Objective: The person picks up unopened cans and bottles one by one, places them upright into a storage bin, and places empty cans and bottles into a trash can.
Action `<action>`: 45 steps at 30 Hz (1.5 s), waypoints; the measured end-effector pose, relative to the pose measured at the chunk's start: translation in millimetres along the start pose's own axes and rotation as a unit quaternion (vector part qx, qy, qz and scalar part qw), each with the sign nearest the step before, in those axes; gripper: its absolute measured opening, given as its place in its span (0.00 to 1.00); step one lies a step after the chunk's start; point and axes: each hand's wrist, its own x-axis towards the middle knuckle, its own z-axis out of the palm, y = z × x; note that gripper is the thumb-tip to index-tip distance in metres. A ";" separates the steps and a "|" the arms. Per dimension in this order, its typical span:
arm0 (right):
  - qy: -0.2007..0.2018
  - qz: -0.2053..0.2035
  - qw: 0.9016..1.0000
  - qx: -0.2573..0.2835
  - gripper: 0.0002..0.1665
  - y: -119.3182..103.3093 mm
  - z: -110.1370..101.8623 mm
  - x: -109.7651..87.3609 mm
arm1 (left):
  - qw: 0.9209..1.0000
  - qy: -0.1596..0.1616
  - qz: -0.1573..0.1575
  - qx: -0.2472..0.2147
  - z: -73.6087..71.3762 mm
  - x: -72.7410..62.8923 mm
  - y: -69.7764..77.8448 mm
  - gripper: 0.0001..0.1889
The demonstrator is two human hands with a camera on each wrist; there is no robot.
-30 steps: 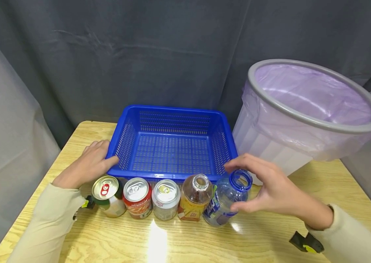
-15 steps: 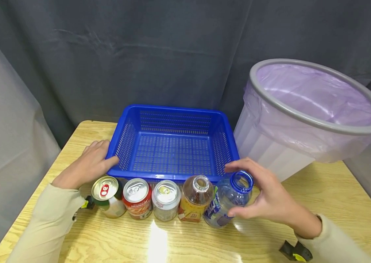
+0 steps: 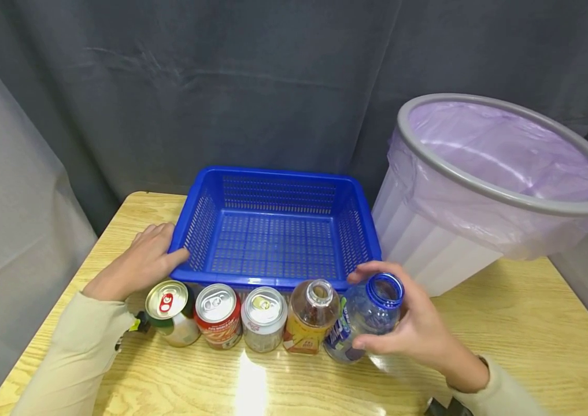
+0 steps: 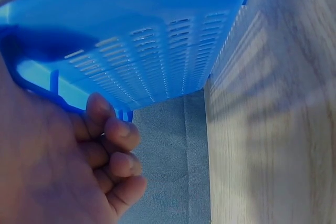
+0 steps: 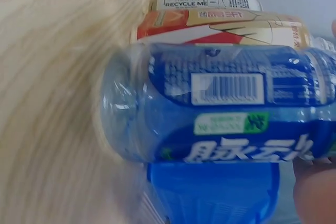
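My left hand (image 3: 144,260) grips the left rim of an empty blue plastic basket (image 3: 287,282), thumb over the rim and fingers outside. The left wrist view shows curled fingers (image 4: 125,165) beside the slotted basket wall (image 4: 157,51). Around a clear blue-tinted plastic drink bottle (image 3: 363,318), my right hand (image 3: 412,320) curves with its thumb in front and fingers behind. The bottle (image 5: 220,103) has an uncapped mouth and a blue label. Left of it stands a clear bottle with a yellow-orange label (image 3: 306,326).
Three cans line up along the basket's front: a green-and-gold can (image 3: 171,312), a red can (image 3: 218,318) and a silver can (image 3: 264,320). A large white bin (image 3: 429,248) with purple liner stands right of the basket. Dark curtain (image 3: 252,86) hangs behind the wooden table (image 3: 522,323).
My right hand has come in closer around the blue-tinted bottle, its wrist shifting left and toward me. My left hand has stayed at the basket rim.
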 end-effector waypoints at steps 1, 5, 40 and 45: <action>0.004 -0.002 1.000 0.010 0.56 0.9 1.7 -1.3 | 1.000 -0.001 0.000 -0.001 0.2 -0.1 0.2 0.24; 0.023 -0.015 0.999 0.037 0.54 4.4 8.4 -5.3 | 1.000 -0.001 0.005 -0.007 0.9 -0.9 0.5 0.26; 0.067 -0.063 0.992 0.089 0.43 17.0 24.1 -11.9 | 1.000 0.001 0.005 -0.003 0.5 0.2 0.6 0.23; 0.069 -0.063 0.991 0.098 0.42 18.7 25.0 -12.1 | 1.000 0.007 0.006 0.003 -0.6 -0.4 0.5 0.18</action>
